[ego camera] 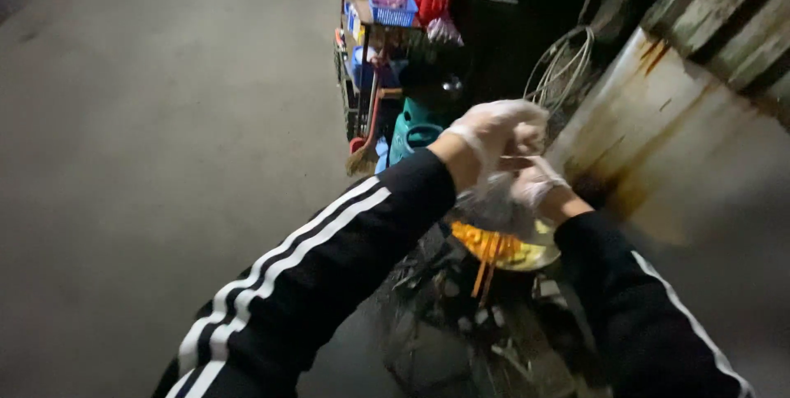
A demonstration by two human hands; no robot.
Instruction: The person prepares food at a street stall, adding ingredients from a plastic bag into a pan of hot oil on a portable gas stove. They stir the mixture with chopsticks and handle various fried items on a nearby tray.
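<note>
Both my hands wear thin clear gloves and my arms are in black sleeves with white stripes. My left hand [492, 130] is raised, its fingers pinched on the top of a clear plastic bag [494, 200]. My right hand [536, 186] sits just below and right of it, also gripping the bag. Under the bag lies a plate of orange-yellow food [498, 248] with orange sticks [485, 273] hanging off its edge. The picture is blurred, so the exact finger hold is hard to read.
A dark cluttered heap [461, 324] lies below the plate. A rusty pale metal panel [675, 143] stands to the right. Behind are a teal gas cylinder [414, 130], a shelf with a blue basket [393, 11], a broom [362, 155] and coiled wire [564, 65]. Grey pavement [164, 118] spreads left.
</note>
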